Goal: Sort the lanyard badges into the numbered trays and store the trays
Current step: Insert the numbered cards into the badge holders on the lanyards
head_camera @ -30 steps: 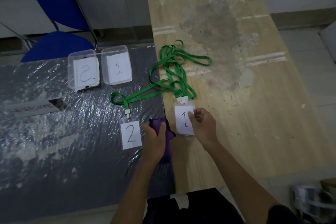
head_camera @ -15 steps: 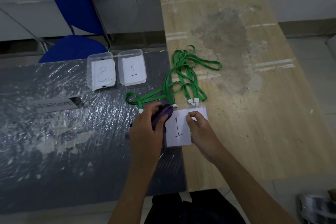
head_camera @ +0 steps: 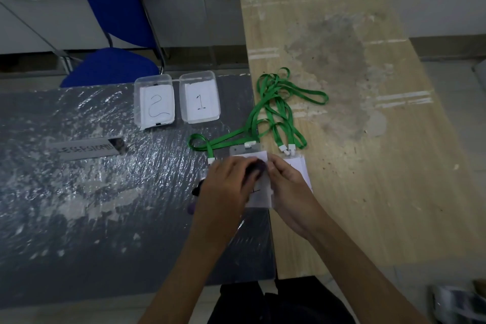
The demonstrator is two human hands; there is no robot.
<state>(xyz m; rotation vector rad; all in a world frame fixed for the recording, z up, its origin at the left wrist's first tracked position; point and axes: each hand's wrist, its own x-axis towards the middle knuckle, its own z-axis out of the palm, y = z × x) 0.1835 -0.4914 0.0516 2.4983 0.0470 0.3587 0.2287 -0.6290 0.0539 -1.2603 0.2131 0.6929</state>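
Two clear trays stand side by side on the grey table, tray 2 [head_camera: 153, 78] on the left and tray 1 [head_camera: 197, 75] on the right, each with a numbered paper inside. My left hand [head_camera: 223, 189] grips a purple cloth [head_camera: 259, 167] and presses it on the clear badge marked 1 [head_camera: 260, 196]. My right hand [head_camera: 288, 192] pinches that badge's right edge. More white badge cards [head_camera: 301, 164] show behind my right hand. Tangled green lanyards [head_camera: 276, 102] lie beyond the hands. The badge marked 2 is hidden under my left hand.
A grey, plastic-wrapped table [head_camera: 92, 192] meets a wooden table [head_camera: 368, 192] on the right. A nameplate [head_camera: 84, 150] lies on the grey table. A blue chair [head_camera: 113, 34] stands behind the trays. A bag [head_camera: 457, 302] sits on the floor at bottom right.
The badge marked 1 has shifted left onto the table seam. My left hand with the cloth moved up over it and now covers badge 2.
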